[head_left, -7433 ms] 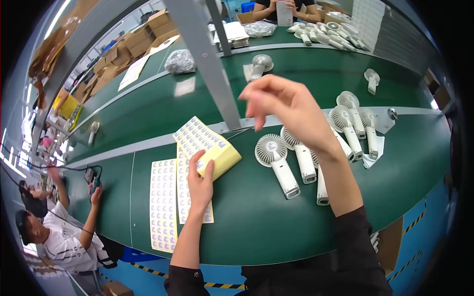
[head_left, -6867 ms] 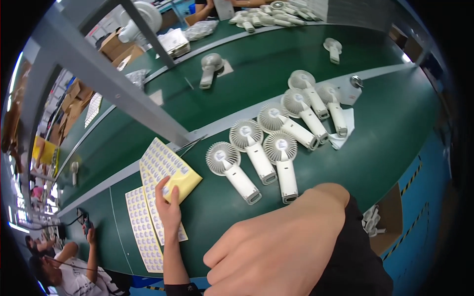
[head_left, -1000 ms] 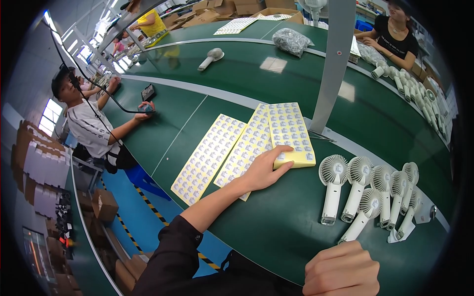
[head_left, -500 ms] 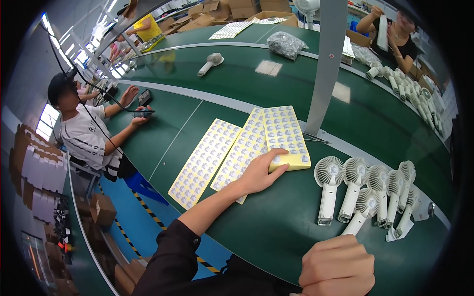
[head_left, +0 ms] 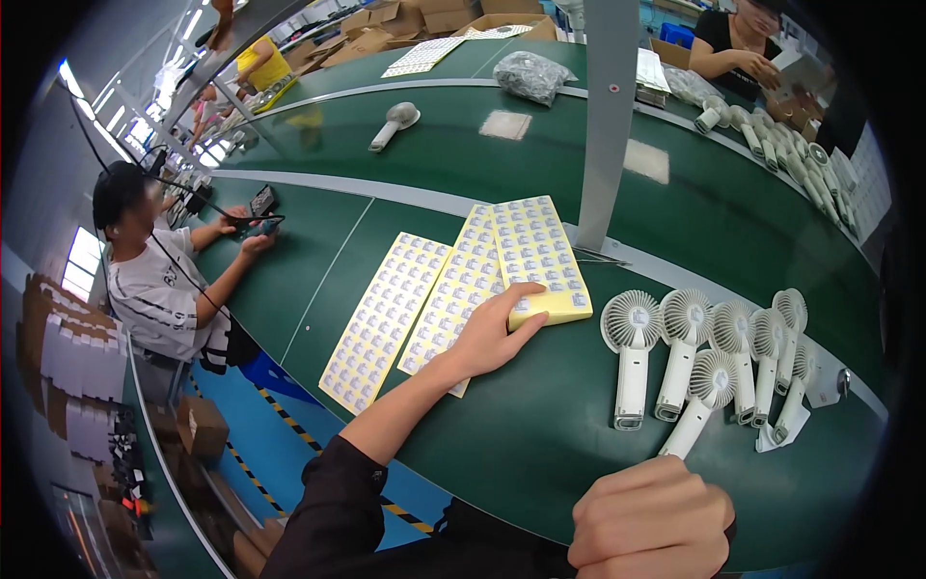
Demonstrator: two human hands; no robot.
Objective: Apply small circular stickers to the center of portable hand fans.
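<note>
My left hand (head_left: 497, 333) holds the lower edge of the top sticker sheet (head_left: 533, 236), yellow with rows of small grey stickers, its thumb and index finger at the raised edge. Beneath it, partly covered, lies a second sticker sheet (head_left: 446, 318). A third sticker sheet (head_left: 384, 323) lies flat to the left. My right hand (head_left: 651, 521) is closed in a fist at the near edge of the table. It covers the handle end of a white handheld fan (head_left: 712, 378); whatever is in the fist is hidden. Another handheld fan (head_left: 632, 357) and several more lie just beyond.
A grey metal post (head_left: 610, 125) rises behind the sheets. On the green belt beyond are a single fan (head_left: 395, 125) and a clear plastic bag (head_left: 533, 79). A co-worker in white (head_left: 159, 280) sits at left; another person (head_left: 733, 63) handles a white box at far right.
The whole view has shifted slightly. My hands keep nearly the same places among the sheets and fans. The co-worker at left has lowered a hand; the far-right person has brought both hands down.
</note>
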